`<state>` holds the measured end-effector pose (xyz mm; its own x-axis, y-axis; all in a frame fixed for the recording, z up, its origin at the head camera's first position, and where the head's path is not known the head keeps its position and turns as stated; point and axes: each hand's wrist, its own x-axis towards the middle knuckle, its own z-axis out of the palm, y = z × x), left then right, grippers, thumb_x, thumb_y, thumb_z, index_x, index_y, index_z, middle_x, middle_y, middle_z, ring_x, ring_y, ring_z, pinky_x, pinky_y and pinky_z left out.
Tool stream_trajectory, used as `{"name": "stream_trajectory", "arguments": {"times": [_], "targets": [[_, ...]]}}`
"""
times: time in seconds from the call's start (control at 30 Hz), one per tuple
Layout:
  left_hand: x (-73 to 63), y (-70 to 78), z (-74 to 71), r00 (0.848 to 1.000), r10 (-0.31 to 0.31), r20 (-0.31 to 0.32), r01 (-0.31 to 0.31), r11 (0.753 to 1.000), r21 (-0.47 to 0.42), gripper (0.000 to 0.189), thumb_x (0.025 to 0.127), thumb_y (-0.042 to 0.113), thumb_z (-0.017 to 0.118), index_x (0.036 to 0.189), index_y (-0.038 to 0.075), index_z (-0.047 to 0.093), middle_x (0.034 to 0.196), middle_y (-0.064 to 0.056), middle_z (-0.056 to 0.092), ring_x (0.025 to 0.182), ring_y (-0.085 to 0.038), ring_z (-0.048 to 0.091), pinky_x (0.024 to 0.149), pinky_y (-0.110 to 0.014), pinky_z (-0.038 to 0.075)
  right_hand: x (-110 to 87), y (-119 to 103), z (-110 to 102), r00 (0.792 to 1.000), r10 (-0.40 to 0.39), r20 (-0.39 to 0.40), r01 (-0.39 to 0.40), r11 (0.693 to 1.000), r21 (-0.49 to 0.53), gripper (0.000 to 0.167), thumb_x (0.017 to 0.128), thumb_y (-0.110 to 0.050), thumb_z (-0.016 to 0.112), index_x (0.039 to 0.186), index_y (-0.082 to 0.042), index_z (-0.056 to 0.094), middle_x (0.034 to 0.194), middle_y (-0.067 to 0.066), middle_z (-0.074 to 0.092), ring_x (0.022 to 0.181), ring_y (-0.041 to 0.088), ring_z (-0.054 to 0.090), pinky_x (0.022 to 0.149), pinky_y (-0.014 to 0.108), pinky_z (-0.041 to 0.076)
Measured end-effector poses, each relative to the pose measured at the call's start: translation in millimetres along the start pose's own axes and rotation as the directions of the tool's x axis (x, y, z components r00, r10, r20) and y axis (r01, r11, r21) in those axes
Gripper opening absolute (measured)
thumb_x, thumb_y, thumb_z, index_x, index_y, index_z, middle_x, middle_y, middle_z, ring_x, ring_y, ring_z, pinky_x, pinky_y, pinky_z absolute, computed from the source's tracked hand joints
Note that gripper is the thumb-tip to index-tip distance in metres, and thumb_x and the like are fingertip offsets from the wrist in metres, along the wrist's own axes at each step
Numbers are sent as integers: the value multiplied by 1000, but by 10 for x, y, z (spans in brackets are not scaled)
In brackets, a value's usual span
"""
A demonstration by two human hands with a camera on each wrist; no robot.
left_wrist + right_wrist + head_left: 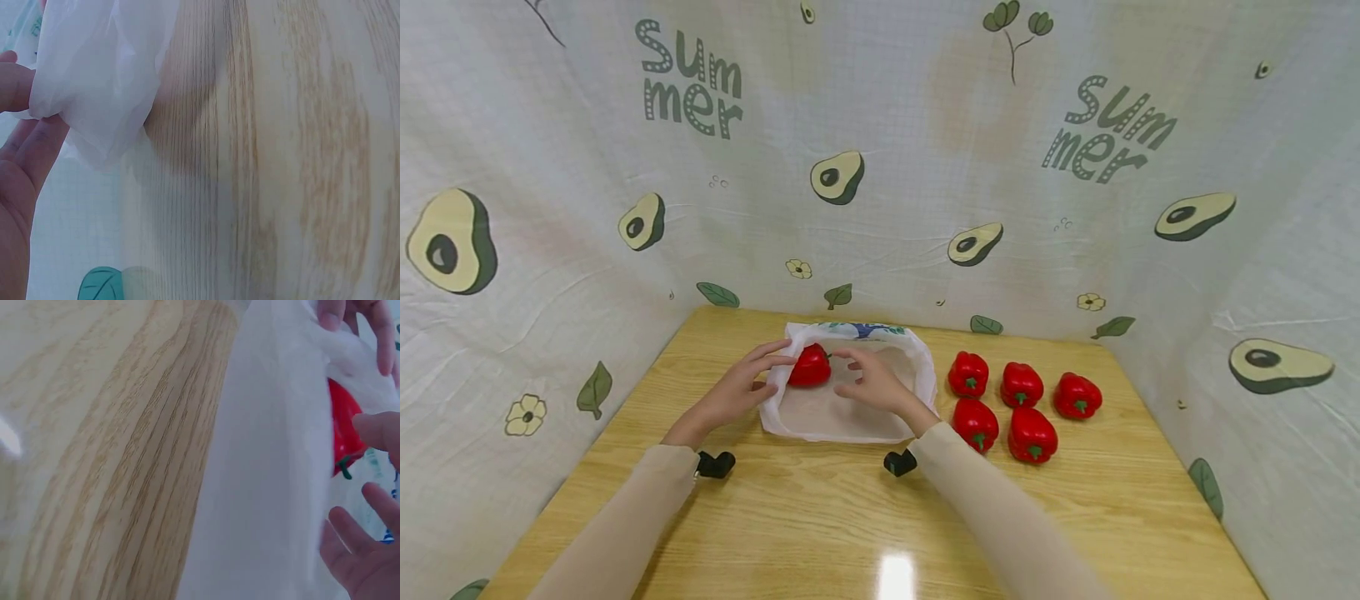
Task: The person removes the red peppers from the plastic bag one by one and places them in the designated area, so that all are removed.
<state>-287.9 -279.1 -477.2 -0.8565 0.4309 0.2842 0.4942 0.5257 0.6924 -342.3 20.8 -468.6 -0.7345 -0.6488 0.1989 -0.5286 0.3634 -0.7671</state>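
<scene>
A white plastic bag (pixel 850 435) lies spread open on the table, its mouth facing up. One red bell pepper (pixel 810 367) rests inside it at the left, its green stem showing in the right wrist view. My left hand (pixel 737 392) holds the bag's left rim; the left wrist view shows plastic (pixel 103 75) between the thumb and fingers. Inside the bag, to the right of the pepper, my right hand (pixel 876 383) has its fingers spread and holds nothing. In the right wrist view the thumb (pixel 378 431) appears close to the pepper; contact cannot be told.
Several more red bell peppers (pixel 1022 384) stand in two rows on the wooden table (pixel 805 517), right of the bag. A white cloth (pixel 895 108) printed with avocados rises behind the table and along both sides. Black devices (pixel 715 464) sit at the wrists.
</scene>
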Motion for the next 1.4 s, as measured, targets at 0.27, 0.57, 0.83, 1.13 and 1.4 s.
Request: {"name": "stream_trajectory", "arguments": {"times": [0.27,0.57,0.83,1.13,1.4], "targets": [[7,-16,15,1000,4,-1,-4,1000,-3,55,96,-13,68,147,5,60,173,-11,30,155,-46,31,100,-67,55,235,128,174,1000,7,-1,-7,1000,14,69,95,-5,77,158,-7,47,160,15,49,136,44,55,106,54,57],[42,42,25,1000,13,-5,-13,1000,-9,55,96,-13,68,147,5,60,173,-10,30,155,-45,31,100,-66,55,342,161,257,1000,12,11,-12,998,-58,77,94,-8,80,161,-10,43,162,7,50,141,29,54,117,40,50],[39,63,17,1000,-3,-6,3,1000,-4,55,96,-13,68,147,6,60,173,-10,30,155,-45,31,101,-65,55,303,145,273,998,56,13,-55,998,-36,74,94,-10,81,159,-15,47,157,8,53,134,30,57,107,37,57],[49,38,38,999,31,-21,-31,1000,6,55,95,-14,69,146,5,61,171,-13,32,153,-49,33,98,-66,56,273,134,254,996,93,17,-93,996,17,69,91,-8,82,153,-14,53,154,9,52,137,35,56,106,39,58],[62,17,42,999,48,-21,-48,999,-1,56,95,-15,68,146,5,60,171,-14,32,153,-49,33,96,-65,57,279,138,232,998,45,52,-47,998,29,72,91,2,80,155,-13,52,155,8,55,129,31,65,104,38,59]]}}
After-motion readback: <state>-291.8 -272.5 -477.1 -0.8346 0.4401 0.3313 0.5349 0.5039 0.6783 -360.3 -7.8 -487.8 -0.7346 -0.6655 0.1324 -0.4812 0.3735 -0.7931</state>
